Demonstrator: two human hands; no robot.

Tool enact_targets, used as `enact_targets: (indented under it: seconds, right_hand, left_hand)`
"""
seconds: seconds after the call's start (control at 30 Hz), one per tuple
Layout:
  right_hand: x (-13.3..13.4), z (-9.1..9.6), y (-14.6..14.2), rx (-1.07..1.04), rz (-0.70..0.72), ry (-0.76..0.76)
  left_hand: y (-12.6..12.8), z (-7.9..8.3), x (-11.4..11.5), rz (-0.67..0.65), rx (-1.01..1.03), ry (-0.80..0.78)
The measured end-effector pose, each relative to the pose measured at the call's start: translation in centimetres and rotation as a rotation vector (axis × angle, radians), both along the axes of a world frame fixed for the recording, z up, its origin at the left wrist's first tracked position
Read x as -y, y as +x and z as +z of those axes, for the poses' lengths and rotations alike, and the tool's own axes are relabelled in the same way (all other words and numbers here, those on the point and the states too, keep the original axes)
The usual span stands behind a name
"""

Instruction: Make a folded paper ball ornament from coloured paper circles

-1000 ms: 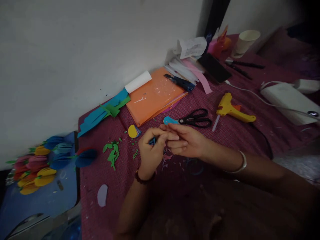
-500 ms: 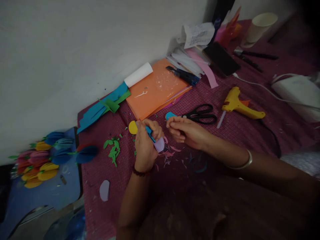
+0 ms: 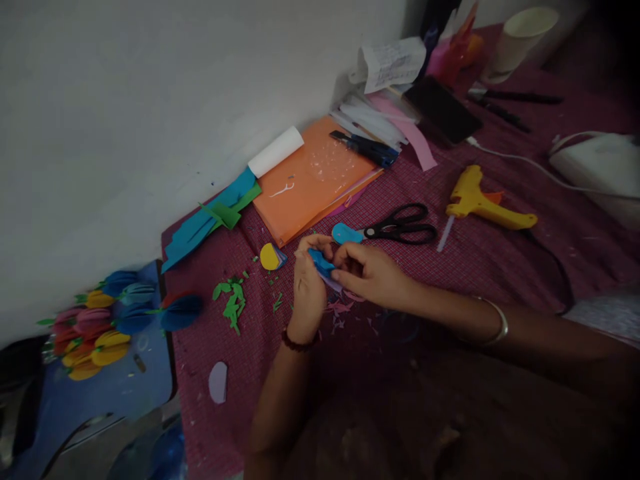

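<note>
Both hands meet over the maroon checked cloth (image 3: 475, 260). My left hand (image 3: 307, 290) is closed around a small stack of folded paper pieces (image 3: 323, 265), blue on top and pale lilac beneath. My right hand (image 3: 373, 273) pinches the same stack from the right with its fingertips. A small yellow and lilac stack of paper rounds (image 3: 271, 257) lies just left of my left hand. Black scissors (image 3: 400, 227) with a blue paper round (image 3: 346, 233) at their tip lie just beyond my right hand.
An orange paper pad (image 3: 310, 183), a white roll (image 3: 276, 151), a blue cutter (image 3: 367, 148), a yellow glue gun (image 3: 483, 203), a dark phone (image 3: 440, 110) and a paper cup (image 3: 523, 33) sit farther back. Green scraps (image 3: 231, 303), a lilac cutout (image 3: 219, 381) and paper flowers (image 3: 110, 317) lie left.
My right hand has closed in on the paper stack and now pinches it together with the left. The left hand has shifted slightly right; the camera tilted a little.
</note>
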State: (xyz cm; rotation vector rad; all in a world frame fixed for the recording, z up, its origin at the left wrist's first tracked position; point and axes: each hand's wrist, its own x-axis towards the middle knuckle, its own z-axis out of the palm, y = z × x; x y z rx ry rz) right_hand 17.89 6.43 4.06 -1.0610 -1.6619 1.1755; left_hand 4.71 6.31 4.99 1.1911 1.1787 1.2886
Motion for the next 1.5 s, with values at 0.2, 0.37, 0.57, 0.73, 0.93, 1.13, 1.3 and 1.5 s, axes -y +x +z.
enact_targets:
  seconds: [0.2, 0.37, 0.57, 0.73, 0.93, 1.13, 1.3, 1.5]
  right_hand:
    - [-0.8, -0.2, 0.1, -0.167, 0.022, -0.123]
    - [-0.9, -0.1, 0.5, -0.129, -0.057, 0.01]
    - [-1.2, -0.1, 0.4, -0.35, -0.001, -0.185]
    - [-1.2, 0.2, 0.7, -0.287, -0.108, -0.025]
    - [-1.6, 0.3, 1.3, -0.273, 0.05, -0.135]
    - [-2.8, -0.6, 2.3, -0.229, 0.23, -0.433]
    - [-2.8, -0.8, 2.3, -0.322, 0.2, -0.496]
    - [-2.4, -0.2, 2.0, -0.141, 0.049, -0.165]
  left_hand:
    - [-0.7, -0.1, -0.4, -0.05, 0.015, -0.062]
    - [-1.8, 0.2, -1.2, -0.021, 0.207, -0.123]
    - [-2.1, 0.9, -1.4, 0.023, 0.308, -0.157]
    - [-2.2, 0.6, -1.1, -0.055, 0.21, -0.179]
    - [-2.5, 0.7, -0.6, -0.18, -0.174, -0.224]
    - [-3.4, 1.6, -0.7, -0.339, -0.353, -0.213]
    - [-3.8, 0.7, -1.0, -0.372, -0.212, -0.327]
    - [-3.1, -0.7, -1.2, -0.146, -0.063, -0.262]
